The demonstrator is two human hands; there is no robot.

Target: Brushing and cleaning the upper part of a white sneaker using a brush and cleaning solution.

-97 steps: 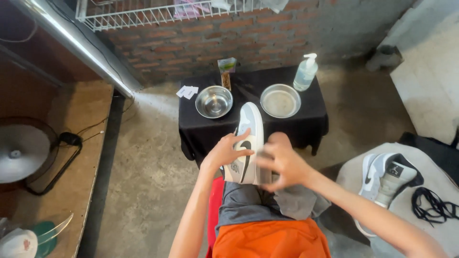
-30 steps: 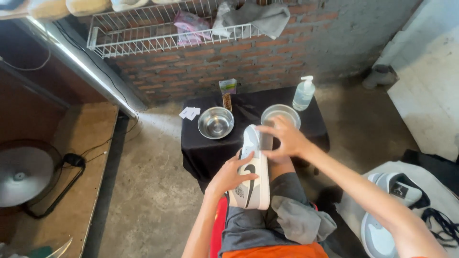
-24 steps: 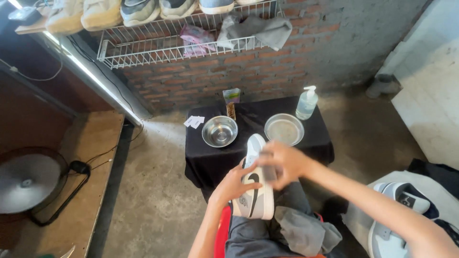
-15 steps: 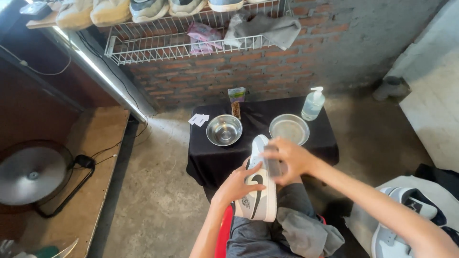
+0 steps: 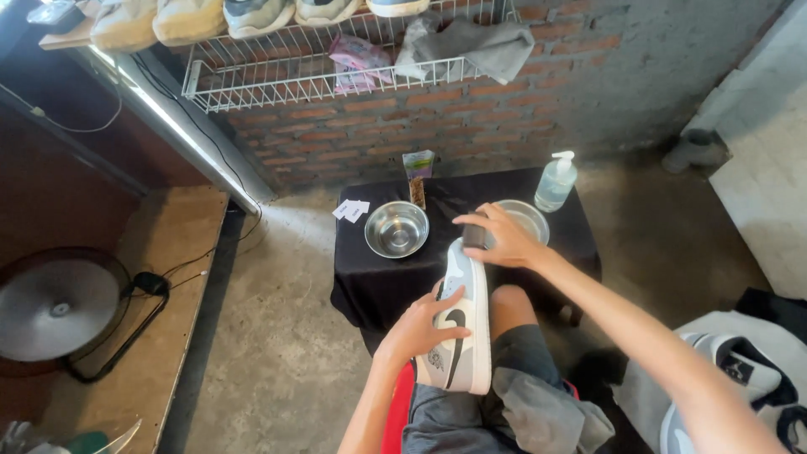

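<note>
Head view: steel bowls (image 5: 396, 229), pump bottle (image 5: 556, 182) behind sneaker (image 5: 461, 324).

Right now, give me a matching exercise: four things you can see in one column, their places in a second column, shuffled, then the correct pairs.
Things:
1. sneaker
2. pump bottle
3. grey cloth
4. small brush

Places:
A. draped on the wire shelf against the brick wall
B. in the right hand, at the sneaker's toe end
C. on the lap, steadied on its side by the left hand
D. at the far right corner of the black-covered table

Pairs: 1-C, 2-D, 3-A, 4-B
</note>
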